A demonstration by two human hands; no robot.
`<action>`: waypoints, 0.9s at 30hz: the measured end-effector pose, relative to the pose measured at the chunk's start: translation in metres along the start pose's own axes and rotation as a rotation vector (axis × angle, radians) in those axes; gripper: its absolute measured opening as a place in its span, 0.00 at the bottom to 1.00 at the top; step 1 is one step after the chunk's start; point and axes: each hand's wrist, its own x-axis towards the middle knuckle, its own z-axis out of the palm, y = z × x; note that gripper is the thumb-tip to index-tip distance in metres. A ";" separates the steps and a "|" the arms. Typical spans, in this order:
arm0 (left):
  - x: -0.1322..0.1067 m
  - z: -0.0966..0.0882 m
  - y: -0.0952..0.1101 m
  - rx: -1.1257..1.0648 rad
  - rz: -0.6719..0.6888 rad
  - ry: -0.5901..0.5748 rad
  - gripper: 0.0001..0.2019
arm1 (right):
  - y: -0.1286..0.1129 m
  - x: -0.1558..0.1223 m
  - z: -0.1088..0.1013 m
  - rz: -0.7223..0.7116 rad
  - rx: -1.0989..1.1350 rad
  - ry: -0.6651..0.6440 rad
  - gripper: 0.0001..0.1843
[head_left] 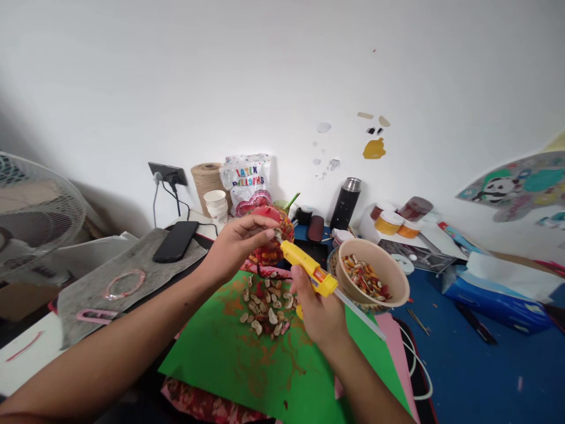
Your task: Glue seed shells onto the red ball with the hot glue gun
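My right hand is wrapped round a yellow hot glue gun. A long clear glue stick sticks out of its back end. The nozzle points up and left to the fingertips of my left hand, which pinch a small peanut shell; whether nozzle and shell touch I cannot tell. Behind my left hand stands a rounded form covered in red and orange pieces, partly hidden. Several loose peanut shells lie below on a green sheet smeared with brown.
On the right, a beige bowl holds painted shells. A black flask, paint jars and a blue tissue pack stand beyond. On the left are a phone, paper cups, a twine spool and a fan.
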 end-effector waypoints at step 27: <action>-0.001 0.003 0.003 -0.032 -0.017 -0.004 0.15 | 0.000 -0.001 0.000 0.017 0.016 0.005 0.31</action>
